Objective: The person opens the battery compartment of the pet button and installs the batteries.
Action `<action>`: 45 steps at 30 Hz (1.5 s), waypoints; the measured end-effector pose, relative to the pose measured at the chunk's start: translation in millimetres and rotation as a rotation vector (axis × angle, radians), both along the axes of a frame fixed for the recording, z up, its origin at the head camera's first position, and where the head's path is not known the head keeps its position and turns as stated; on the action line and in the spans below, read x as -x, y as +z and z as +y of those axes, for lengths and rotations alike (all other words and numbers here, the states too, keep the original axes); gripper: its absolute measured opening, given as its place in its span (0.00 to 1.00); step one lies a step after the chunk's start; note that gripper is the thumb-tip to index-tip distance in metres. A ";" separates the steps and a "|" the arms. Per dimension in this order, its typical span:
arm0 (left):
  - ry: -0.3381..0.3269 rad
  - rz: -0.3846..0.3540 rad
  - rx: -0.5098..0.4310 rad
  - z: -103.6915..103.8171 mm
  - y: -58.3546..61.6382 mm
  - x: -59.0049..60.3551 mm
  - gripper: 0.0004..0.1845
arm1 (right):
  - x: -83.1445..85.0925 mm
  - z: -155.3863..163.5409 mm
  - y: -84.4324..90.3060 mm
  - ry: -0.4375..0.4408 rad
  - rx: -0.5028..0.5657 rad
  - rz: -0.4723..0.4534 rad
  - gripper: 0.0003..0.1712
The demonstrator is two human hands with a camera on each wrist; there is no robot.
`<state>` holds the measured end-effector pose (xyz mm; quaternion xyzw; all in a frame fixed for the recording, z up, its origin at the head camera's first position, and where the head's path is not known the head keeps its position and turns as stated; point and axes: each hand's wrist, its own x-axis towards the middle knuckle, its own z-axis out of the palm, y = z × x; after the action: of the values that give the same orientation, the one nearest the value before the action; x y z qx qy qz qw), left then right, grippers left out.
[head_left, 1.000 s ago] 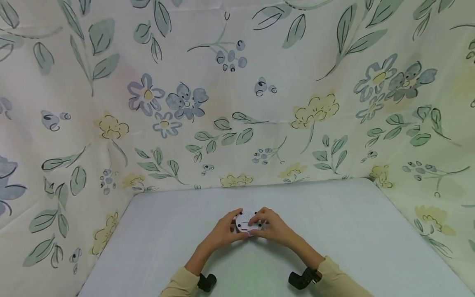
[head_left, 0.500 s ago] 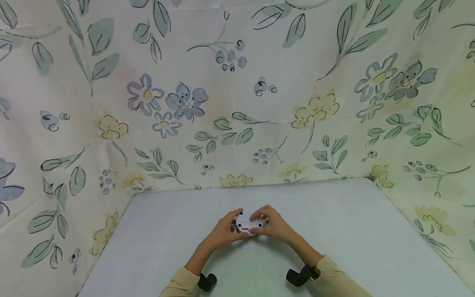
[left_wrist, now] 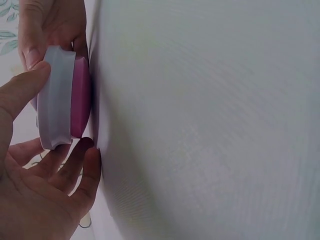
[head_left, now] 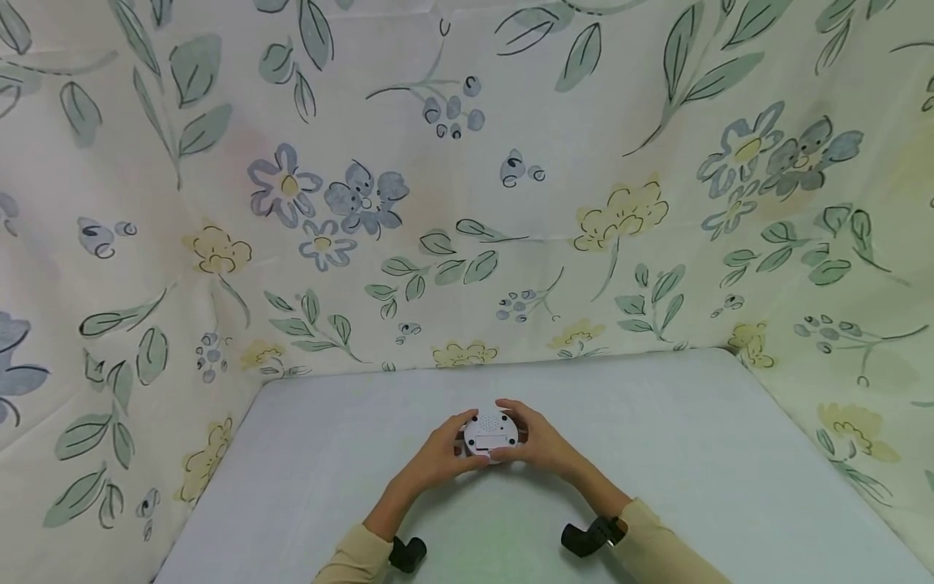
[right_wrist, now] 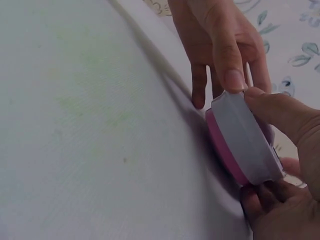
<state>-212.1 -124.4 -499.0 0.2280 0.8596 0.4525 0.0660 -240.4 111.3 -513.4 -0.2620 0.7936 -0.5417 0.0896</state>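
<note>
A round white device (head_left: 489,430) with a pink underside is held between both hands, close over the table. Its upward face shows a patch of small speaker holes, several black dots near the rim and a rectangular battery cover. My left hand (head_left: 436,456) grips the left side, thumb at the near edge and fingers round the far side. On the opposite side my right hand (head_left: 546,444) holds the rim, its thumb by the battery cover's near end and its index finger at the far edge. In the left wrist view the pink part (left_wrist: 80,97) faces the tabletop.
The table (head_left: 328,454) is covered in white cloth. Floral curtains (head_left: 467,203) hang behind it and along both sides. Each wrist wears a black camera; the right one (head_left: 587,537) sits over the near part of the table.
My right hand's fingers have drawn back from the device's upward face to its far right rim, uncovering the battery cover and speaker holes. The left hand keeps its grip in place.
</note>
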 end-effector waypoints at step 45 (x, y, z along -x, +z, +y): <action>-0.011 0.064 0.004 0.6 -0.1 -2.6 0.43 | -12.6 -10.2 19.1 -0.058 0.107 -0.092 0.44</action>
<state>-209.5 -123.8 -499.1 0.2468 0.8608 0.4431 0.0414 -227.8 101.1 -494.3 -0.2182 0.7658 -0.5972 0.0964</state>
